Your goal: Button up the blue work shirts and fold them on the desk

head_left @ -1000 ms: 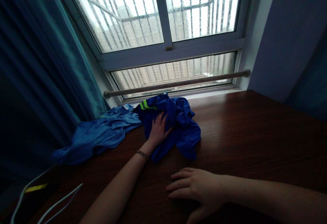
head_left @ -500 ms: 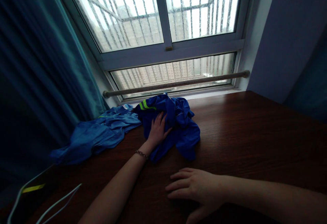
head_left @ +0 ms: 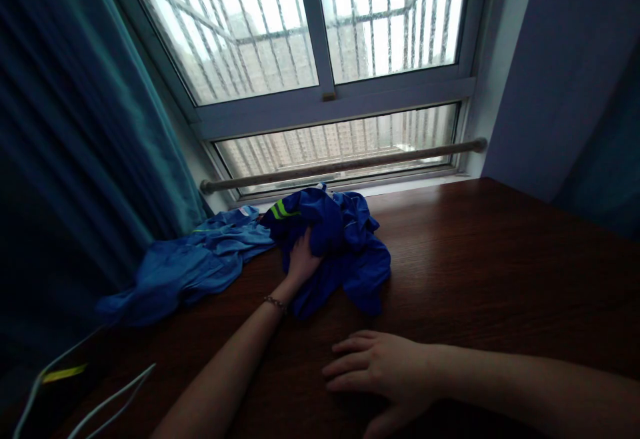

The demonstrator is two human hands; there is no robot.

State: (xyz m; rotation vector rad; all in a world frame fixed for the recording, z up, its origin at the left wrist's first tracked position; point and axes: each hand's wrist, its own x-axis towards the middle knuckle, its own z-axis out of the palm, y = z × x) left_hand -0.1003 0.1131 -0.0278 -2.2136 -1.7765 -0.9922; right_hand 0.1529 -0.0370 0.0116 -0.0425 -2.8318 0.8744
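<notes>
A crumpled dark blue garment (head_left: 363, 265) with neon green stripes lies in a heap on the brown wooden tabletop (head_left: 475, 272), close to the window. My left hand (head_left: 304, 259), a chain bracelet at its wrist, grips the left side of this heap. Its fingertips are hidden in the folds. Nearer to me, my right hand (head_left: 380, 369) rests palm down over the wood, fingers stretched apart and holding nothing. To the left of the heap, a lighter blue garment (head_left: 195, 269) lies spread and wrinkled, its edge by the curtain.
Behind the tabletop stands a window (head_left: 280, 59) with bars outside and a horizontal rail (head_left: 345, 167) across its lower part. A blue curtain (head_left: 115, 92) hangs at the left. White cables (head_left: 113, 399) and a yellow strip (head_left: 65, 373) show at the lower left.
My left hand has gone from lying flat on the dark blue garment to gripping it, its fingers now sunk in the cloth. My right hand has stayed in place.
</notes>
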